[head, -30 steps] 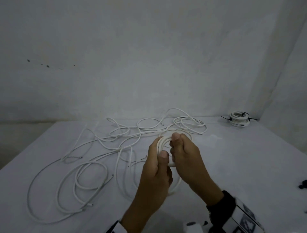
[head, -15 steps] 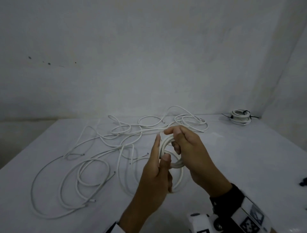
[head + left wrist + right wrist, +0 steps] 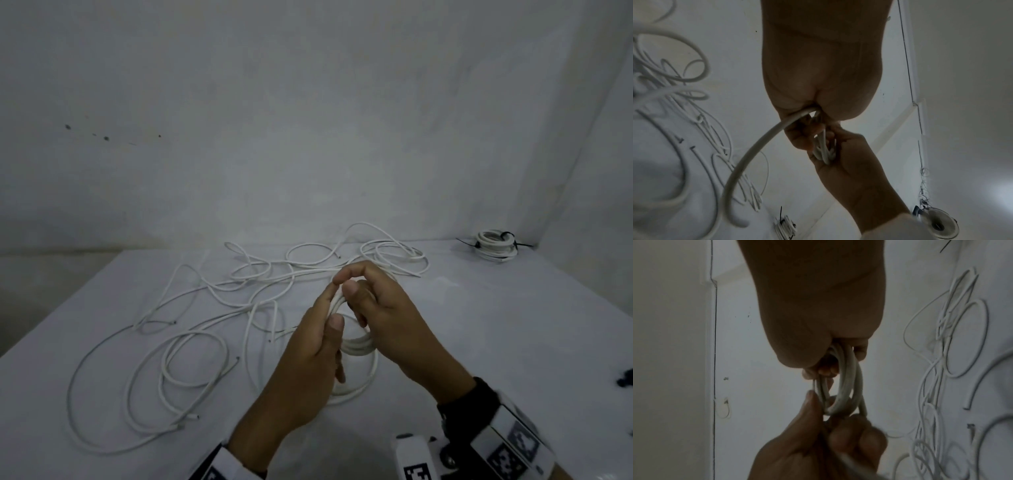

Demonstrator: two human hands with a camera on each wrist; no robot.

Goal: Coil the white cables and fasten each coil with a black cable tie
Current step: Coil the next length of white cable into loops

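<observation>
Both hands hold a partly wound coil [image 3: 356, 342] of white cable above the table [image 3: 513, 325], near its middle. Left hand [image 3: 315, 346]: thumb and fingers pinch the left side of the coil, thumb on the near face, forefinger extended along the far edge. Right hand [image 3: 380, 308]: fingers curl through and around the right side of the coil, forefinger arched over the top, its tip near the left forefinger. In the right wrist view the coil [image 3: 840, 381] shows as several turns bunched between the two hands; the exact number of turns cannot be told. In the left wrist view a free length of the same cable [image 3: 756, 149] leaves the left palm and curves down toward the table. A lower loop [image 3: 363, 383] hangs below the hands, apparently touching the table.

Loose cables [image 3: 191, 370] lie in tangled loops across the left and centre of the table, behind and beside the hands. A finished coil [image 3: 493, 250], bound with a black tie [image 3: 505, 235], rests at the far right corner, well apart from the hands. A small dark item [image 3: 627, 378] sits at the right edge, too cropped to identify.
</observation>
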